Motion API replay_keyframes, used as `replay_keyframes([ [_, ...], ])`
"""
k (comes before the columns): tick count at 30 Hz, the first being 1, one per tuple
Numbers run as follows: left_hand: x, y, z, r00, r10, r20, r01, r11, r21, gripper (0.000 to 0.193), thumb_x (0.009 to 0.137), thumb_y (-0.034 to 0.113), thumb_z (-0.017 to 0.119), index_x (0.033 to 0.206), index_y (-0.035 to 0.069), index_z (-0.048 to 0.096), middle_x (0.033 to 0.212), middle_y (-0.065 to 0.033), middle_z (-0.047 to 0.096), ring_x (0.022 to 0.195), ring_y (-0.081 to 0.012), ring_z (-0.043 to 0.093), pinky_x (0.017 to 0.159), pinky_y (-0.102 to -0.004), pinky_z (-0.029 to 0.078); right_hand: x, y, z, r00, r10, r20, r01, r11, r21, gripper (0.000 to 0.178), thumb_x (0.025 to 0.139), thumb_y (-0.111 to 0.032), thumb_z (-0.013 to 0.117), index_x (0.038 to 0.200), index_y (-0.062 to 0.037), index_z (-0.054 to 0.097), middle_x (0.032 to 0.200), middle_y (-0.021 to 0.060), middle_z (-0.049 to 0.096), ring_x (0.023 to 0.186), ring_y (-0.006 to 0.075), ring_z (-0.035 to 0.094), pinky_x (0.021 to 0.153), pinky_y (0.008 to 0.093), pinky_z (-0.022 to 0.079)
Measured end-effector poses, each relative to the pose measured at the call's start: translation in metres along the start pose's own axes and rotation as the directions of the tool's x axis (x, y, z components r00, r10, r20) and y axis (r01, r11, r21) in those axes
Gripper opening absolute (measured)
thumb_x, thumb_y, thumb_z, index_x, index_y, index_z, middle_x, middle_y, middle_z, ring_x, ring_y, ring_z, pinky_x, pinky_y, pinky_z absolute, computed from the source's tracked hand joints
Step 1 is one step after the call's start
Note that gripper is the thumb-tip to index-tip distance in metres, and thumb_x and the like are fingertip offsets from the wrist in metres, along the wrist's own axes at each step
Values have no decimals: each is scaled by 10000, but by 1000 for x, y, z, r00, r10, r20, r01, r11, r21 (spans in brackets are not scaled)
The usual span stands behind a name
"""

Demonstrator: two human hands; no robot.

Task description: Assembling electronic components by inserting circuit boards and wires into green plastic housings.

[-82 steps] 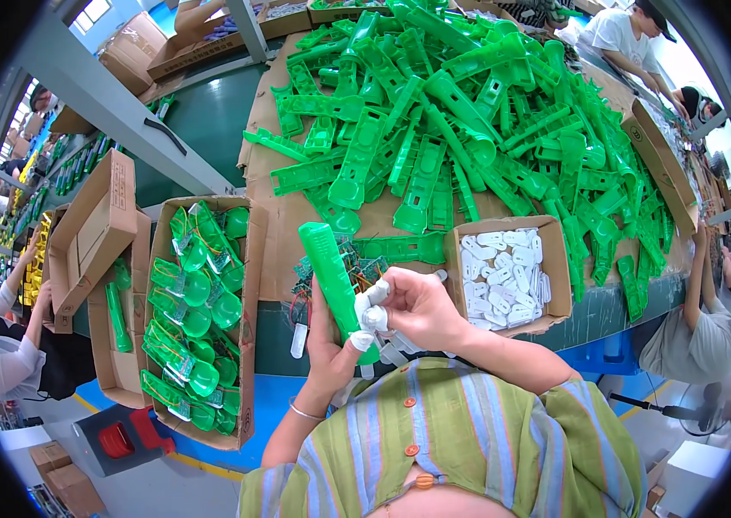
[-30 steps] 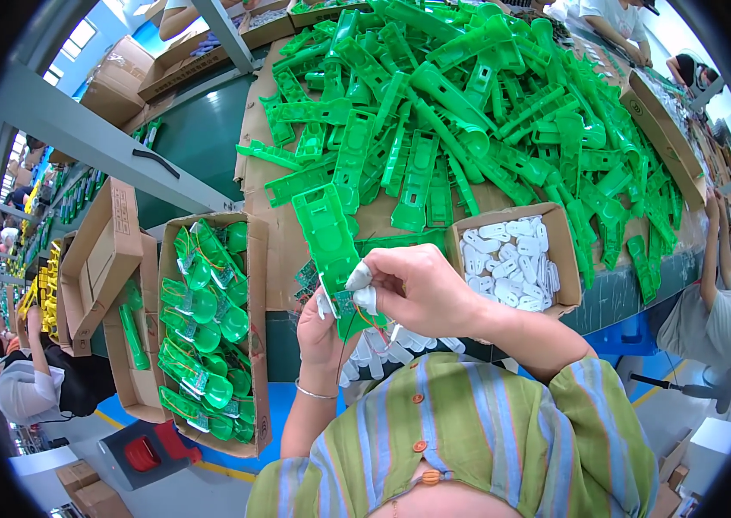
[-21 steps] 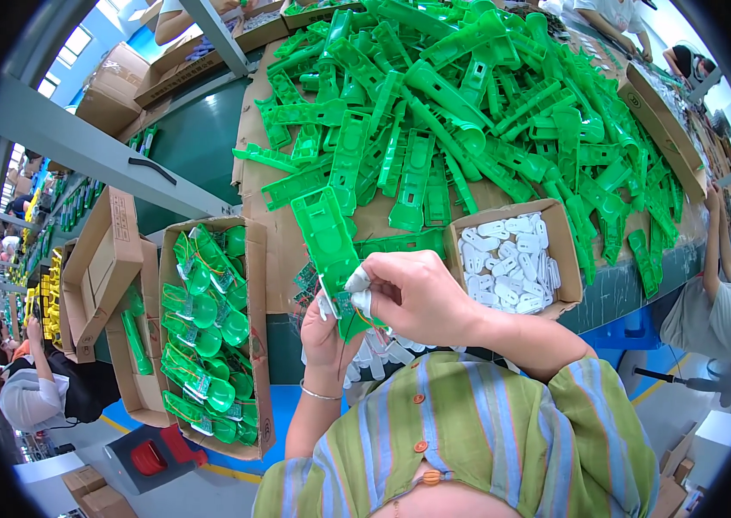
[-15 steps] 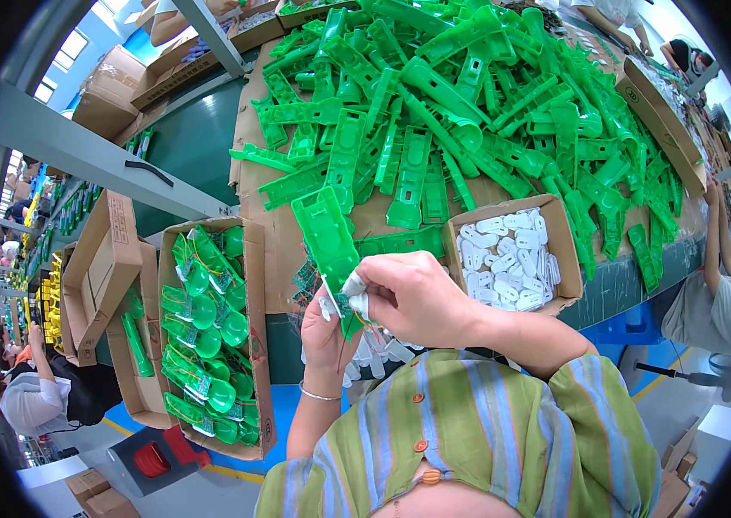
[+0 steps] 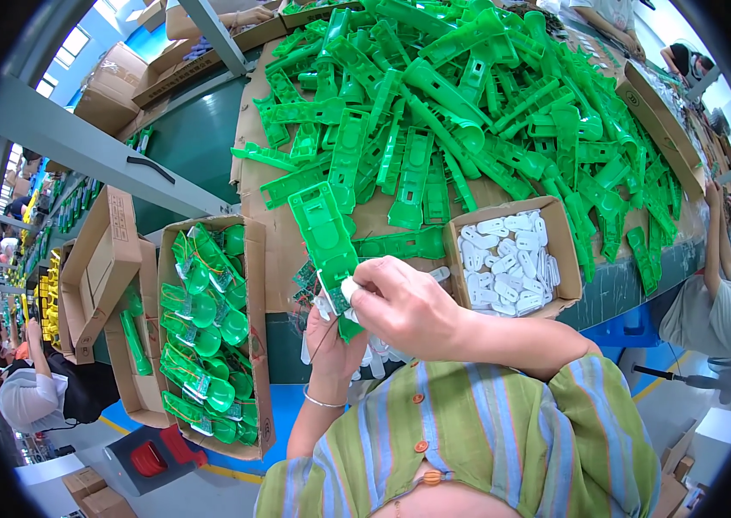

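A green plastic housing half (image 5: 324,231) points away from me, its hollow inner side up. My left hand (image 5: 328,341) grips its near end from below, with white covers on the fingertips. Over that same end, my right hand (image 5: 400,298) pinches with white-covered thumb and forefinger at a small green circuit board (image 5: 340,302) inside the housing. Thin wires hang by the left palm. What exactly the right fingertips hold is hidden. Beside the housing's left edge lie more small circuit boards (image 5: 305,278) with wires.
Green housings (image 5: 434,104) are heaped at the back. To the right stands a carton (image 5: 568,250) of white plastic pieces (image 5: 508,259); to the left, a carton (image 5: 255,345) of housings fitted with boards and wires. A grey metal frame (image 5: 98,155) crosses the left side. Other people work nearby.
My right fingers have shifted slightly and now press closer over the board. The housing has tilted a little. The wires near the left palm have moved.
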State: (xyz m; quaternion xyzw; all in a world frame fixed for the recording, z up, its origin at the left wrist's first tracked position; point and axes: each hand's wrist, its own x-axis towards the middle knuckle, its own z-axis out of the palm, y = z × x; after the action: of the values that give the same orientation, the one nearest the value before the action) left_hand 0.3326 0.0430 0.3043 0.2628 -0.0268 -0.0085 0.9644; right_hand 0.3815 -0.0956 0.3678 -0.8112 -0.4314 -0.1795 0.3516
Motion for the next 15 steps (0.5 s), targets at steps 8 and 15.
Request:
replay_keyframes([
  [8, -3, 5, -2, 999, -17, -43, 28, 964, 264, 353, 932, 129, 457, 1250, -24, 439, 1206, -139, 535, 1120, -232, 523, 973, -350, 405, -13, 10, 0, 987, -162, 10, 162, 982, -96, 253, 606, -51, 625, 829, 51, 565, 939, 160, 492, 771, 258, 553, 614, 302, 504],
  [15, -1, -3, 3, 996, 48, -74, 0, 840, 542, 454, 882, 98, 568, 1285, -47, 418, 1170, -71, 554, 1031, -129, 533, 889, -256, 416, -25, 22, 6, 994, -109, 25, 110, 994, -18, 188, 644, -41, 634, 800, 35, 563, 944, 144, 518, 790, 255, 569, 633, 306, 510],
])
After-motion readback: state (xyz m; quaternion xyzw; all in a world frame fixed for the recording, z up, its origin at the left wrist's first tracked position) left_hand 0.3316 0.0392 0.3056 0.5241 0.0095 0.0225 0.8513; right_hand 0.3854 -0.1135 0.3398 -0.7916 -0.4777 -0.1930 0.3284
